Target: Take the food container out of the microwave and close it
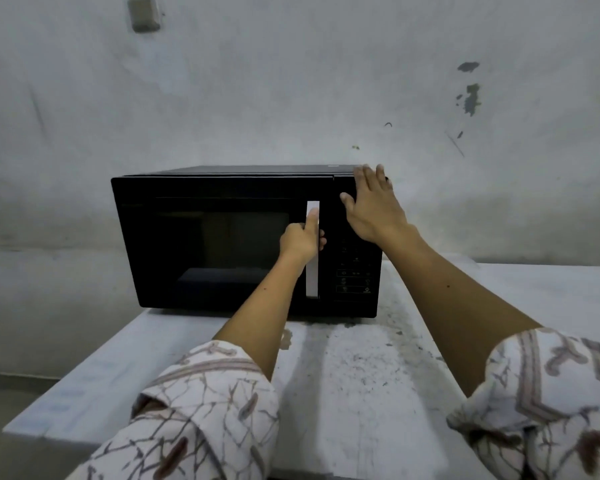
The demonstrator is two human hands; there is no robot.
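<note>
Head camera looks down at a black microwave (pixel 222 237) that stands on a pale, speckled counter (pixel 361 375), close to the counter's back edge and in front of a stained grey wall (pixel 291 81). The door of the microwave is shut. Through its dark window only a dim, low dark shape shows near the bottom of the chamber; I cannot tell if this is the food container, so its place is not certain from this view.

At the right side of the door runs a white vertical handle (pixel 312 271). The left hand (pixel 302 240) is clenched around this handle at about its middle, with the thumb lying straight up along the white bar and the other fingers curled behind it. The left forearm crosses in front of the lower part of the door and hides a piece of the handle.

To the right of the handle is the control panel (pixel 355 275) with faint button marks. The right hand (pixel 371 209) lies flat and spread against the upper right corner of the microwave, fingers reaching over the top edge, gripping nothing. It covers the upper part of the panel.

Both arms wear patterned light sleeves (pixel 201 410), pushed back near the elbows. High on the wall, left of the microwave, sits a small grey box (pixel 142 13)
</note>
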